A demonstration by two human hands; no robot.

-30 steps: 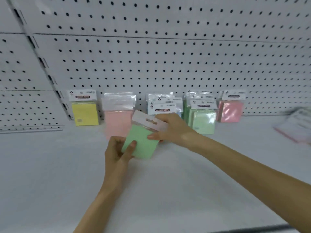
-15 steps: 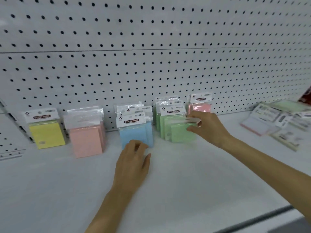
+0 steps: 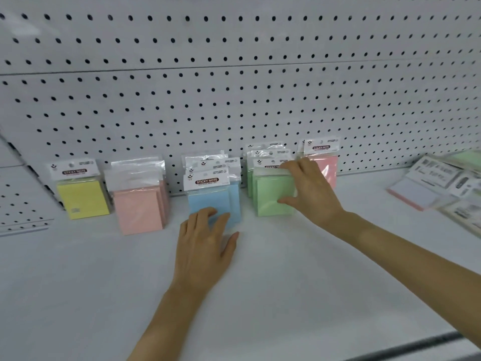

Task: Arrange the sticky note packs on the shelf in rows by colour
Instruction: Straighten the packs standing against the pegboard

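Five groups of sticky note packs are stood in a line along the back of the white shelf [image 3: 260,295], leaned against the pegboard [image 3: 234,100]. From left to right are seen a yellow pack [image 3: 82,196], peach packs [image 3: 139,211], blue packs [image 3: 235,201], green packs [image 3: 268,153] and a pink pack [image 3: 325,162]. Where a colour has several packs, they are set one behind another, front to back.

The right hand [image 3: 309,191] is laid over the front green pack [image 3: 270,198]. Its fingers are curled over the white header and its thumb is pressed on the green face lower down, so that the pack is held between them. This pack is stood upright at the front of its row, touching the one behind it. The lower part of the pink pack is hidden behind this hand.

The left hand [image 3: 205,246] is set palm down on the shelf in front of the blue packs, with its fingers relaxed and lightly spread. Its fingertips are touching the lower edge of the front blue pack [image 3: 208,201], and nothing is gripped by it.

At the far right, loose packs [image 3: 429,188] are laid flat in an untidy heap on the shelf, well apart from the line. They are blurred; a pink edge and a patch of green can be made out among them.
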